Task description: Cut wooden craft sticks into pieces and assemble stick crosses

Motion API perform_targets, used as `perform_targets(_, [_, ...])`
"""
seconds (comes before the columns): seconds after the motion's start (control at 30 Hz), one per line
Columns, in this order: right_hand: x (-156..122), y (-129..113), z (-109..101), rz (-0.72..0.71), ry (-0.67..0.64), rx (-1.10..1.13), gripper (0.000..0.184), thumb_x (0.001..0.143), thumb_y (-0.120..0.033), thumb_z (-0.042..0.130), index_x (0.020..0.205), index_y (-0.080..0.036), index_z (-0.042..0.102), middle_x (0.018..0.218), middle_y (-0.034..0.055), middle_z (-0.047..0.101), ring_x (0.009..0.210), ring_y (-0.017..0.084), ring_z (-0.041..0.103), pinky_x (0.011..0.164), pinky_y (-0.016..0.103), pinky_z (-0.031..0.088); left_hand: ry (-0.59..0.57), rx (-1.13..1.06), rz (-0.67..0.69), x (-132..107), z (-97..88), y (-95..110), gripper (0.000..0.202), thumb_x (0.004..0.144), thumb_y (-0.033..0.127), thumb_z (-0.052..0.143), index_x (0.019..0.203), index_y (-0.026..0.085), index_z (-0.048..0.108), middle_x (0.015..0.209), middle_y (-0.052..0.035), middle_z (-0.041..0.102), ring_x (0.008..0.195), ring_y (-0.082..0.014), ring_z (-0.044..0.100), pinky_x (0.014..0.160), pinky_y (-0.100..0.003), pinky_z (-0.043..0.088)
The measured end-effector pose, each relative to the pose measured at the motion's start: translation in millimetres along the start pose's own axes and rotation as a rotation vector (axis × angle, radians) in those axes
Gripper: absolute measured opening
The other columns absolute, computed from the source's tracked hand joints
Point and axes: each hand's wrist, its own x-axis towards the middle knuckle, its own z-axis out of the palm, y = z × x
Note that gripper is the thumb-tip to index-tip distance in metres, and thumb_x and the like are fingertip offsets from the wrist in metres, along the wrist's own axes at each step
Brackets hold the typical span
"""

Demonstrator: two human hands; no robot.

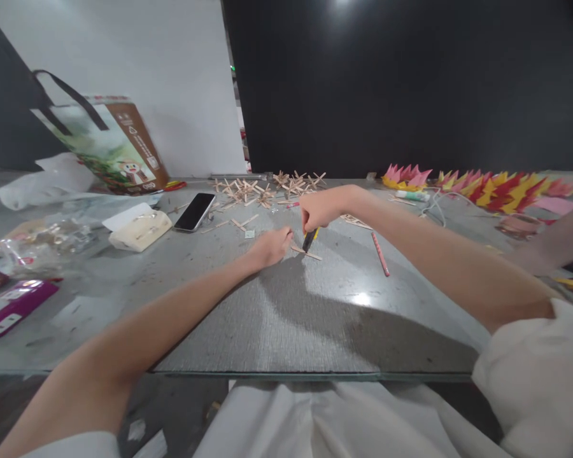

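Note:
My right hand [323,207] is closed around a black and yellow utility knife [309,240], which points down. The knife's tip meets a thin wooden stick [310,255] lying on the grey table. My left hand [272,247] is closed at the left end of that stick, its fingers pressed together over it. To the right lies a red patterned pencil [381,254]. A small pale green square [249,234] and a few loose wooden sticks [245,222] lie just beyond my left hand.
Behind my hands is a heap of crossed wooden sticks [253,191]. On the left are a phone [195,212], a tissue pack [141,229], a shopping bag [119,149] and a purple box [16,308]. Folded paper pieces [501,191] line the back right, near another person's blurred arm [554,238].

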Motion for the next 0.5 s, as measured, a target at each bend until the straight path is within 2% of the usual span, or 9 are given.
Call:
perform_targets(0.17, [-4.5, 2.1, 3.4, -0.006, 0.024, 0.014, 0.022, 0.08, -0.026, 0.067, 0.084, -0.012, 0.083, 0.061, 0.004, 0.063, 0.058, 0.015, 0.048, 0.059, 0.033, 0.033, 0.006, 0.024, -0.003, 1.3, 1.5, -0.8, 0.031, 0.11, 0.034, 0.036, 0.113, 0.02, 0.063, 0.093, -0.0089, 0.072, 0.087, -0.0248, 0.068, 0.077, -0.033, 0.044])
perform_targets(0.37, [-0.5, 6.9, 1.7, -0.002, 0.005, 0.051, 0.029, 0.079, -0.03, 0.07, 0.096, -0.012, 0.085, 0.06, 0.0035, 0.065, 0.06, 0.017, 0.053, 0.059, 0.032, 0.035, 0.0, 0.053, -0.006, -1.0, -2.5, 3.2, 0.029, 0.11, 0.033, 0.037, 0.11, 0.02, 0.063, 0.091, -0.0079, 0.071, 0.086, -0.0232, 0.067, 0.078, -0.032, 0.043])
perform_targets(0.5, [2.7, 7.8, 0.2, -0.008, -0.004, 0.034, 0.03, 0.08, -0.03, 0.069, 0.096, -0.011, 0.085, 0.061, 0.0046, 0.066, 0.061, 0.019, 0.055, 0.06, 0.033, 0.036, -0.008, 0.062, -0.008, -1.0, -3.2, 3.8, 0.031, 0.11, 0.035, 0.035, 0.108, 0.02, 0.062, 0.09, -0.0075, 0.07, 0.085, -0.0237, 0.067, 0.076, -0.032, 0.042])
